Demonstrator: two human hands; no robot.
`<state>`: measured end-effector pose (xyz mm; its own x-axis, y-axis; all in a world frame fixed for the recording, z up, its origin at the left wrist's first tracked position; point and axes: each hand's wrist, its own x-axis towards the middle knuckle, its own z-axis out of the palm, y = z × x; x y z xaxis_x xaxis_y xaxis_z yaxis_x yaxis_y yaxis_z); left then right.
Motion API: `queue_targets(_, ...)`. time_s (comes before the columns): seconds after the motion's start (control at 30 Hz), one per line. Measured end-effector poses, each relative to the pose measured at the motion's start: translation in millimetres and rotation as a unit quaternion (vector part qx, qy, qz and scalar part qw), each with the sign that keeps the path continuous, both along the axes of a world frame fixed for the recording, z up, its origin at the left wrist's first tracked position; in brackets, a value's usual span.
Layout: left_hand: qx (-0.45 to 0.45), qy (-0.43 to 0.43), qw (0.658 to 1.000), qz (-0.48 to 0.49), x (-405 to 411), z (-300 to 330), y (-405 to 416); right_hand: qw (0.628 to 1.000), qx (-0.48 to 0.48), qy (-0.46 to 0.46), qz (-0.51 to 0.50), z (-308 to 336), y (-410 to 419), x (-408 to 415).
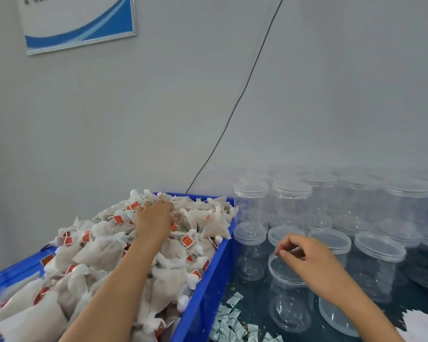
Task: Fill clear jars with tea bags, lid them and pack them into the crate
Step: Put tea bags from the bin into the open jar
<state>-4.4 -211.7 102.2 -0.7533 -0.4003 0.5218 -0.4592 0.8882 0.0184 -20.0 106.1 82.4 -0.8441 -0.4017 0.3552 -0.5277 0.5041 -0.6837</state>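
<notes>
A blue crate (209,280) on the left is heaped with white mesh tea bags (97,253) that carry red tags. My left hand (156,219) reaches to the far end of the heap, its fingers curled down among the bags and closing on some. To the right stand several clear lidded jars (251,206), some of them stacked. My right hand (307,259) hovers over the nearest clear jar (288,309), its curled fingertips and thumb pinching the far rim of that jar's lid (282,274).
Small pale sachets (230,324) lie scattered on the dark tabletop between crate and jars. White paper (421,322) sits at the bottom right. A black cable (235,107) runs down the grey wall behind the crate. A framed poster (79,21) hangs at the upper left.
</notes>
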Motion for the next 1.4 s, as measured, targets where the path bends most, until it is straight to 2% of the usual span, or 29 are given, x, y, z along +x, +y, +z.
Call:
queue_targets(0.1, 0.000, 0.135, 0.991, -0.010, 6.5, 14.3, 9.5, 0.997, -0.075, -0.013, 0.006, 0.5, -9.8, 6.0)
queue_targets(0.13, 0.021, 0.194, 0.980, -0.037, 9.1, 20.9, 15.0, 0.993, -0.113, -0.029, 0.015, 0.3, -12.2, 8.1)
queue_targets(0.2, 0.105, 0.272, 0.943, -0.162, 11.8, 32.4, 32.3, 0.970, -0.216, -0.098, 0.044, 0.1, -17.9, 13.3)
queue_targets(0.27, 0.237, 0.226, 0.886, -0.327, 12.1, 37.5, 57.0, 0.930, -0.301, -0.190, 0.088, -0.5, -24.2, 18.4)
queue_targets(0.33, 0.322, 0.089, 0.829, -0.448, 13.0, 30.4, 84.1, 0.898, -0.325, -0.270, 0.123, -5.5, -30.9, 19.9)
queue_targets(0.43, 0.375, -0.059, 0.760, -0.527, 10.1, 13.6, 107.0, 0.879, -0.332, -0.314, 0.139, -15.9, -42.8, 24.1)
queue_targets(0.5, 0.434, -0.056, 0.728, -0.528, 4.4, 7.5, 107.0, 0.865, -0.356, -0.330, 0.128, -23.0, -48.2, 25.5)
queue_targets(0.53, 0.452, -0.008, 0.737, -0.503, 1.4, 6.9, 104.1, 0.859, -0.364, -0.341, 0.118, -25.0, -49.2, 26.0)
queue_targets(0.57, 0.438, 0.059, 0.774, -0.454, -1.1, 7.0, 98.2, 0.854, -0.369, -0.350, 0.109, -25.3, -49.3, 26.0)
queue_targets(0.63, 0.313, 0.163, 0.886, -0.299, -6.1, 3.7, 77.5, 0.848, -0.375, -0.361, 0.103, -24.0, -47.7, 25.2)
queue_targets(0.67, 0.240, 0.155, 0.932, -0.221, -7.6, -0.7, 64.3, 0.845, -0.378, -0.364, 0.105, -23.2, -46.4, 24.4)
queue_targets(0.7, 0.185, 0.115, 0.964, -0.153, -8.5, -6.0, 52.4, 0.843, -0.380, -0.364, 0.107, -22.7, -44.9, 23.8)
queue_targets(0.77, 0.162, 0.040, 0.982, -0.085, -10.7, -17.9, 34.9, 0.846, -0.380, -0.358, 0.106, -21.7, -42.3, 22.9)
queue_targets(0.83, 0.208, 0.062, 0.971, -0.097, -13.2, -24.1, 26.9, 0.850, -0.376, -0.354, 0.103, -22.0, -41.1, 21.7)
queue_targets(0.93, 0.263, 0.192, 0.937, -0.128, -12.2, -18.0, 28.9, 0.849, -0.375, -0.358, 0.101, -23.6, -39.1, 20.4)
queue_targets(1.03, 0.186, 0.286, 0.931, -0.133, -6.2, -0.8, 40.4, 0.838, -0.393, -0.368, 0.095, -23.1, -36.6, 18.7)
queue_targets(1.1, 0.213, 0.312, 0.909, -0.178, -1.6, 12.2, 53.0, 0.823, -0.412, -0.380, 0.091, -22.5, -35.7, 16.4)
queue_targets(1.17, 0.332, 0.280, 0.857, -0.277, -0.3, 21.8, 68.3, 0.805, -0.434, -0.394, 0.093, -23.3, -35.5, 14.1)
queue_targets(1.23, 0.418, 0.179, 0.812, -0.366, 1.2, 22.3, 86.1, 0.787, -0.458, -0.401, 0.104, -26.0, -36.4, 13.9)
queue_targets(1.33, 0.450, -0.013, 0.755, -0.476, 3.2, 8.9, 110.6, 0.771, -0.470, -0.400, 0.154, -29.0, -40.6, 15.3)
queue_targets(1.4, 0.441, -0.074, 0.730, -0.516, 3.6, 3.3, 119.1, 0.782, -0.456, -0.390, 0.168, -30.5, -44.0, 17.6)
